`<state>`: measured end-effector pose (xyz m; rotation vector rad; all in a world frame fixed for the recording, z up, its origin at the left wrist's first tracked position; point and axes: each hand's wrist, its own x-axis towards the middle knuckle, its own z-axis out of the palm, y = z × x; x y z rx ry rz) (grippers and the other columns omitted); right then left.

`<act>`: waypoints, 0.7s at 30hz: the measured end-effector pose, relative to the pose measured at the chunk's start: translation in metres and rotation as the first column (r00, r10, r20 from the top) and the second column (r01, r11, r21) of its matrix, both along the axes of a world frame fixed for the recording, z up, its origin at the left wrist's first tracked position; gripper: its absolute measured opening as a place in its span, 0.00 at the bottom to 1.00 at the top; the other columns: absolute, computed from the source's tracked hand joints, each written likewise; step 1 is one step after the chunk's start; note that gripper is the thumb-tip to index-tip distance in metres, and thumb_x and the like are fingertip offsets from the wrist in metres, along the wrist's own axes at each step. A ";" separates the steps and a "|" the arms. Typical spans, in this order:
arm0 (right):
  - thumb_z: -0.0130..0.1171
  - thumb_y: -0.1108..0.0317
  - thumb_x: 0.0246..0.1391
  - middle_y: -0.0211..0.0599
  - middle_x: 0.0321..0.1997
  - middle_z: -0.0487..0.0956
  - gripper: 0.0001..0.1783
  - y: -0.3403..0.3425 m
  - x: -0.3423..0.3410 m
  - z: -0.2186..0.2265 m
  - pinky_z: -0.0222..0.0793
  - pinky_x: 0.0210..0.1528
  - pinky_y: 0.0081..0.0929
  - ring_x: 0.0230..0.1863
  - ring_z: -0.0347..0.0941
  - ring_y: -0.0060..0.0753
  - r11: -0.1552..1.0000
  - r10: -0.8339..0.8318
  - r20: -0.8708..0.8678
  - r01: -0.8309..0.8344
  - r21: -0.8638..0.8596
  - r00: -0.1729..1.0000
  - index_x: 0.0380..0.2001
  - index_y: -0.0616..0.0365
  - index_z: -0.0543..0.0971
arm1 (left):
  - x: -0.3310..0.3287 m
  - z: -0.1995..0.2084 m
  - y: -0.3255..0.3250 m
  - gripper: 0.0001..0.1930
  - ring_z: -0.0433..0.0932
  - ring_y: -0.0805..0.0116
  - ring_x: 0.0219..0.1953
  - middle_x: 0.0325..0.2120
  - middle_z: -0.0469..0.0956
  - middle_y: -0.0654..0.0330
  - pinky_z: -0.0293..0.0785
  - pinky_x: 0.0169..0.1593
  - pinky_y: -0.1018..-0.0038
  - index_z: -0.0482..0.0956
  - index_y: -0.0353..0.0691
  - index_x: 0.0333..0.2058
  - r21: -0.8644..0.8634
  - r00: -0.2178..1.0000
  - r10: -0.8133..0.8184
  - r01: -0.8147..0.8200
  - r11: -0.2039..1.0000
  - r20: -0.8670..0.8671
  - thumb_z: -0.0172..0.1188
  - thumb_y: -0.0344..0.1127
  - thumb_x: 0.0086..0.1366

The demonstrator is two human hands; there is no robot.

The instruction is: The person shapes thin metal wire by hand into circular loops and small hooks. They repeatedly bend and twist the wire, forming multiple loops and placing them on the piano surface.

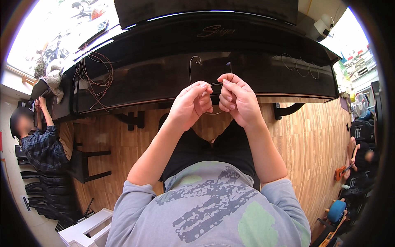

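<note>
In front of my chest, both hands hold a thin metal string (190, 69) bent into a loop. My left hand (191, 103) has its fingers closed on the loop's left side. A curled end of the string stands up above that hand. The loop's right side is pinched between the thumb and fingers of my right hand (240, 102). Another straight end rises there, with a small purplish tip (228, 64). Part of the loop shows between the hands and below them; the rest is hidden by my fingers.
A glossy black piano (156, 78) with its lid down spans the front. Copper-coloured coiled strings (110, 76) lie on its left, a thin silvery string (302, 68) on its right. A person (45, 142) sits at far left; another holds a small orange guitar (340, 173) at far right.
</note>
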<state>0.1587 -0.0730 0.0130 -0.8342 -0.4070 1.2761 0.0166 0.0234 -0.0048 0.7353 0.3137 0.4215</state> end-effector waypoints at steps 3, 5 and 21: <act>0.48 0.72 0.61 0.19 0.15 0.59 0.05 -0.001 0.002 -0.006 0.49 0.18 0.16 0.13 0.50 0.12 0.999 0.001 -0.025 0.000 0.046 1.000 0.39 0.58 0.71 | 0.000 0.001 -0.002 0.12 0.69 0.74 0.22 0.17 0.67 0.67 0.72 0.35 0.72 0.74 0.37 0.33 0.014 0.999 -0.036 0.035 0.999 0.029 0.46 0.38 0.70; 0.47 0.72 0.60 0.18 0.15 0.58 0.06 -0.002 0.003 -0.006 0.47 0.18 0.17 0.13 0.49 0.12 0.998 -0.032 0.000 0.032 0.058 0.999 0.39 0.59 0.71 | -0.002 -0.003 0.001 0.14 0.71 0.73 0.23 0.17 0.68 0.66 0.74 0.37 0.71 0.74 0.35 0.36 0.039 0.996 -0.084 0.082 0.996 0.042 0.44 0.39 0.71; 0.49 0.74 0.56 0.18 0.13 0.56 0.07 -0.004 0.008 -0.014 0.50 0.19 0.17 0.13 0.50 0.13 0.979 -0.164 -0.020 0.165 0.117 0.986 0.35 0.64 0.76 | 0.000 -0.009 -0.009 0.23 0.80 0.67 0.32 0.25 0.78 0.59 0.78 0.44 0.69 0.75 0.30 0.45 0.294 0.948 0.311 -0.316 0.902 0.063 0.35 0.44 0.75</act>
